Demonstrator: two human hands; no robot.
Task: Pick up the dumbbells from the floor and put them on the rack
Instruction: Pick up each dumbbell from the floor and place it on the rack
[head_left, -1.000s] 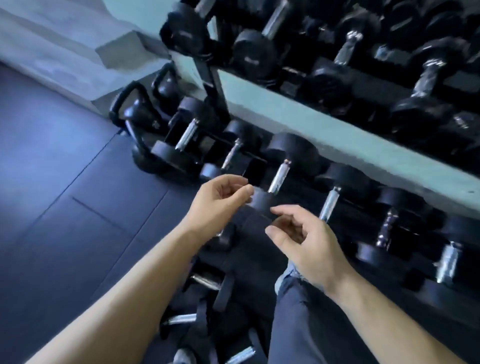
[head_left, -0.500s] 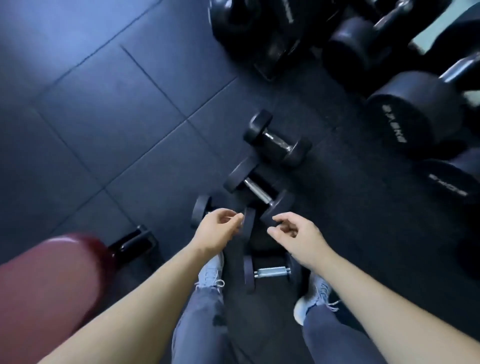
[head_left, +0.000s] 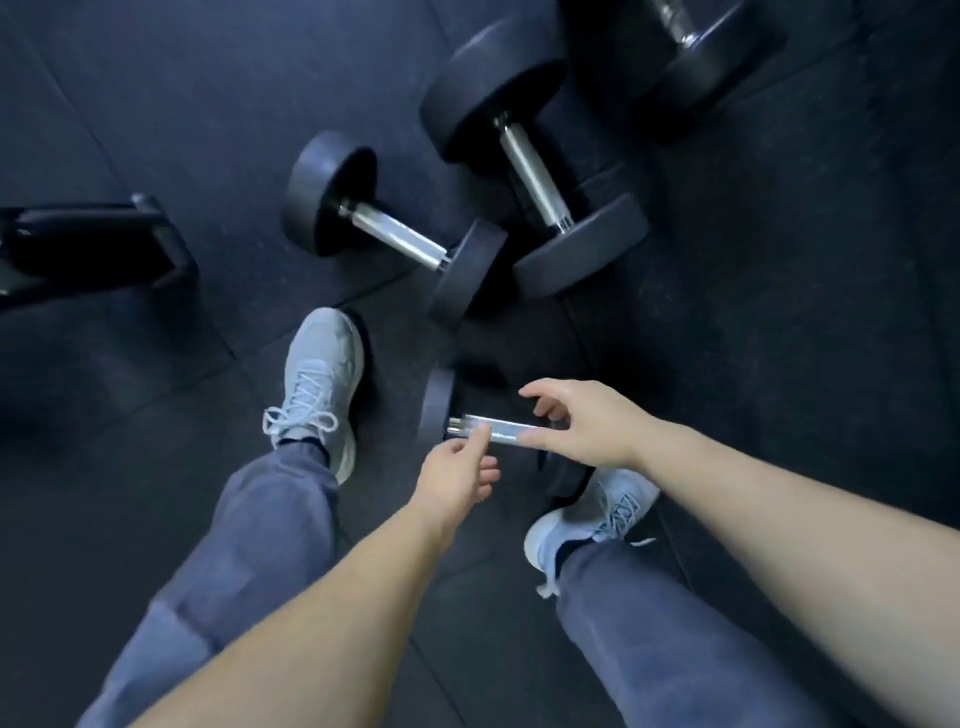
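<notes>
Dumbbells (head_left: 395, 236) lie on the floor (head_left: 156, 104), none lifted; both hands, left (head_left: 457, 475) and right (head_left: 587, 423), part-open, empty, near the nearest handle (head_left: 506, 430).

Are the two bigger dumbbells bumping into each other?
Touching. The head view shows the middle dumbbell with its near end pressed against the larger dumbbell.

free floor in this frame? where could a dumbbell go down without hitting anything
Bare black rubber floor spans the upper left, beyond the black bench foot. More opens at right, past the largest black dumbbell. Crowded: centre, where the mid-size dumbbell nearly meets it, and between the grey sneakers, around the small dumbbell.
</notes>
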